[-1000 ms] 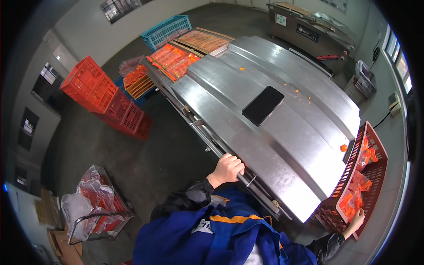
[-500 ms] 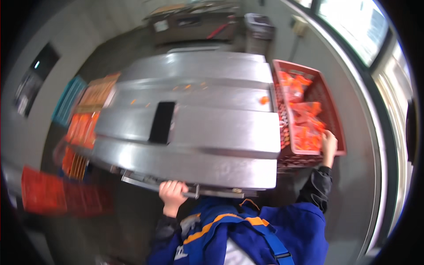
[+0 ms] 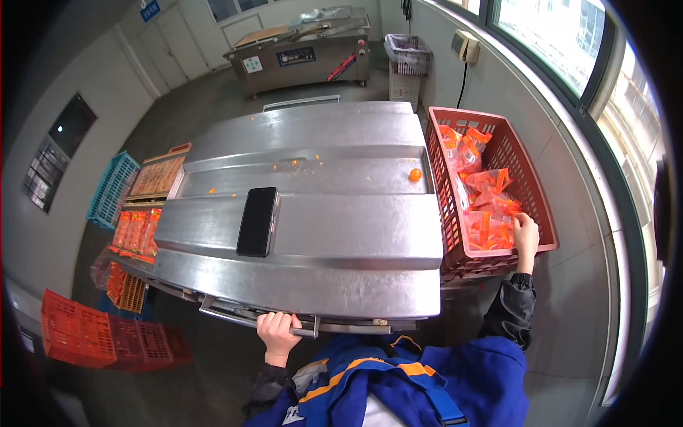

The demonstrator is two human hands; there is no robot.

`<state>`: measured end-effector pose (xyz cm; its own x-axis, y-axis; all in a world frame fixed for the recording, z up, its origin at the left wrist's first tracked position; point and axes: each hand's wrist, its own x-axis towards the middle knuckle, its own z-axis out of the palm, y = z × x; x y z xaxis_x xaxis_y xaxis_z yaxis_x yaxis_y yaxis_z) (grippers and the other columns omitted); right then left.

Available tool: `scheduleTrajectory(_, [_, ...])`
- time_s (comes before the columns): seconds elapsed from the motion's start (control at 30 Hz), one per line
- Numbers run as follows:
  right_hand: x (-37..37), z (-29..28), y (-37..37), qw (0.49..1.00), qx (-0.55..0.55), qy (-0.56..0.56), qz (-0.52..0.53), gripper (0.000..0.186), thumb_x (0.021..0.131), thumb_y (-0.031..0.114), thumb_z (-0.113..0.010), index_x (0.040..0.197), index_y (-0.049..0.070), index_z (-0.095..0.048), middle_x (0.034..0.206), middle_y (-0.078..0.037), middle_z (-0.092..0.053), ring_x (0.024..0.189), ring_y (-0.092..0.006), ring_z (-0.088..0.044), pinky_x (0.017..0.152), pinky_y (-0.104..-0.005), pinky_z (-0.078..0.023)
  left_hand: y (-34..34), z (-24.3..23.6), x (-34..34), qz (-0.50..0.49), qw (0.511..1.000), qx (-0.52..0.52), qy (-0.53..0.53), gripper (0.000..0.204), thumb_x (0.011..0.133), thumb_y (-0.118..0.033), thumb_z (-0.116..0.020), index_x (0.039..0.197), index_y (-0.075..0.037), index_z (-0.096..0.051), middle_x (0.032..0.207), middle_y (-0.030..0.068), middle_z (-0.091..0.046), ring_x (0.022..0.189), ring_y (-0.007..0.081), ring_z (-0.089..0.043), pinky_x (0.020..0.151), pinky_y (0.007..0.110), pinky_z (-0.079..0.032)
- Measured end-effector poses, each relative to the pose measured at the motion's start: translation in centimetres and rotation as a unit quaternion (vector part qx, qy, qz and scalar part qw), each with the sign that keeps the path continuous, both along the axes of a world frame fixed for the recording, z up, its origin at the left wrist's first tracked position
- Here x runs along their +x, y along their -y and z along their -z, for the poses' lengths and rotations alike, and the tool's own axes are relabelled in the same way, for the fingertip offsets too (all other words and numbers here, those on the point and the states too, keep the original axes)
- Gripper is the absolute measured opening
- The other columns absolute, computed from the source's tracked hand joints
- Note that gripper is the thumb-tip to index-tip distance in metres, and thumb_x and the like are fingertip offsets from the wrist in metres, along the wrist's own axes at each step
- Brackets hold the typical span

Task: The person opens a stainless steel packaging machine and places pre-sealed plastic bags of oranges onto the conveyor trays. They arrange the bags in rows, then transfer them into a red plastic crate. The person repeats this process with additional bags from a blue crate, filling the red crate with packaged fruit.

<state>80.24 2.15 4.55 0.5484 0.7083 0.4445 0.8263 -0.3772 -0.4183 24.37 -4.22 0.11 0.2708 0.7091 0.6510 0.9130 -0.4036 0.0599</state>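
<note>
I log left hand [image 3: 279, 336] clamped round handle [image 3: 304, 331], lid's [image 3: 356, 231] near edge. Packets [image 3: 489, 229] along crate's [image 3: 521, 171] left edge; right hand [image 3: 526, 233] near right corner, cannot tell if gripping.

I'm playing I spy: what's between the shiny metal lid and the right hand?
The red crate's left wall and orange packets lie between metal lid and right hand in the head view.
</note>
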Motion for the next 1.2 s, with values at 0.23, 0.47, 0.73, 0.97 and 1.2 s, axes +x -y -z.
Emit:
scheduleTrajectory(0.23, [0.4,0.1,-0.1,1.0,-0.004,-0.031,-0.004,0.021,0.083,0.019,-0.055,0.091,0.003,-0.066,0.083,-0.017,-0.066,0.079,-0.032,-0.065,0.069,-0.0386,-0.05,0.1,-0.2,0.0,-0.002,1.0,-0.01,-0.004,0.022,0.068,-0.012,-0.061,0.055,-0.011,-0.043,0.054,0.0039,-0.044,0.052,0.0228,-0.048,0.055,0.036,-0.035])
scheduleTrajectory(0.47, [1.4,1.2,-0.6,0.998,0.035,-0.048,0.017,0.02,0.083,0.016,-0.054,0.092,0.003,-0.066,0.085,-0.017,-0.067,0.081,-0.0313,-0.066,0.071,-0.0377,-0.05,0.6,-2.2,-0.2,0.001,0.997,-0.072,-0.005,0.018,0.07,-0.016,-0.065,0.061,-0.011,-0.05,0.06,0.0036,-0.05,0.06,0.023,-0.051,0.06,0.036,-0.037])
scheduleTrajectory(0.73, [2.3,1.5,-0.5,0.996,0.069,-0.055,0.016,0.019,0.083,0.014,-0.054,0.092,0.002,-0.066,0.082,-0.016,-0.067,0.077,-0.0269,-0.066,0.07,-0.0353,-0.05,1.3,-11.7,-4.3,-0.117,0.985,0.107,0.068,0.012,0.079,-0.005,-0.063,0.09,-0.001,-0.062,0.089,0.0128,-0.059,0.09,0.0335,-0.056,0.096,0.05,-0.037])
scheduleTrajectory(0.97, [5.2,3.1,-0.6,0.992,0.108,-0.059,0.0,0.019,0.087,0.012,-0.052,0.095,0.002,-0.067,0.081,-0.01,-0.069,0.077,-0.0161,-0.066,0.07,-0.0299,-0.05,1.2,-13.0,-4.2,-0.171,0.915,0.181,0.317,0.044,0.086,0.003,-0.053,0.128,0.007,-0.037,0.135,0.0176,-0.035,0.12,0.0312,-0.042,0.097,0.041,-0.038])
scheduleTrajectory(1.2, [-4.4,-2.7,-2.6,0.965,0.19,-0.142,-0.111,0.021,0.089,0.005,-0.051,0.104,0.001,-0.065,0.094,-0.008,-0.068,0.09,-0.0146,-0.064,0.079,-0.0264,-0.048,3.0,-11.3,-5.3,0.062,0.945,0.176,0.269,0.026,0.082,0.002,-0.055,0.107,0.005,-0.049,0.106,0.022,-0.054,0.089,0.0293,-0.057,0.077,0.038,-0.049])
